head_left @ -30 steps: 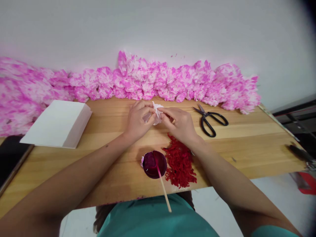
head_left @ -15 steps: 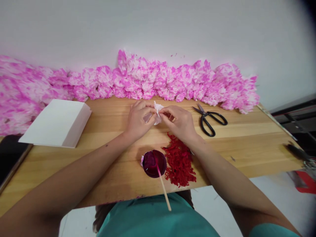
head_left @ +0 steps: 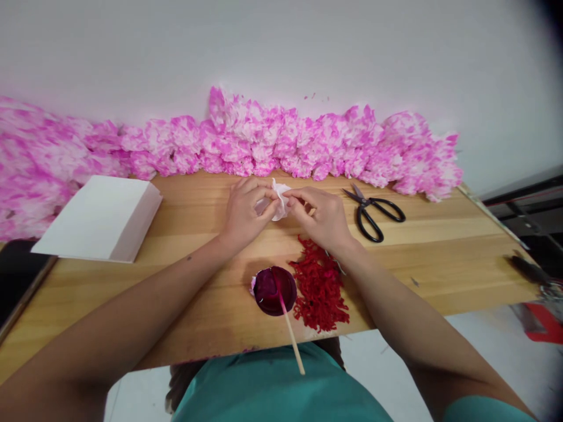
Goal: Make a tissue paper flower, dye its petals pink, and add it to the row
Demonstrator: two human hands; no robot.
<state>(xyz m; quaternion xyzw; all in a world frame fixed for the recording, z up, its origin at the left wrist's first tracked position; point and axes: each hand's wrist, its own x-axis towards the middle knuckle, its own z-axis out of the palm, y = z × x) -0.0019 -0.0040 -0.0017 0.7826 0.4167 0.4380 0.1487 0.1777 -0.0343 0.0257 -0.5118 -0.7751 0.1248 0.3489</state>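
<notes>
A crumpled piece of thin white paper (head_left: pixel 280 202) is held up between my two hands over the middle of the table. My left hand (head_left: pixel 250 210) pinches it from the left with thumb and fingers. From the other side, the fingertips of my right hand (head_left: pixel 317 214) are closed on its right edge. Below the hands stands a small cup of dark magenta liquid (head_left: pixel 267 291), and a wooden stick (head_left: pixel 294 343) leans out of it towards me. A heap of red yarn pieces (head_left: pixel 320 290) lies beside the cup, under my right wrist.
Black-handled scissors (head_left: pixel 372 211) lie right of my right hand. A thick stack of white paper (head_left: pixel 99 217) sits at the left, next to a dark object (head_left: pixel 17 275). Pink-and-white paper flowers (head_left: pixel 281 140) line the wall. A dark-handled tool (head_left: pixel 528 271) lies by the right edge.
The white paper has spread a little and shifted slightly left between the fingers. My right fingertips have moved a little on its edge; the left hand is nearly still.
</notes>
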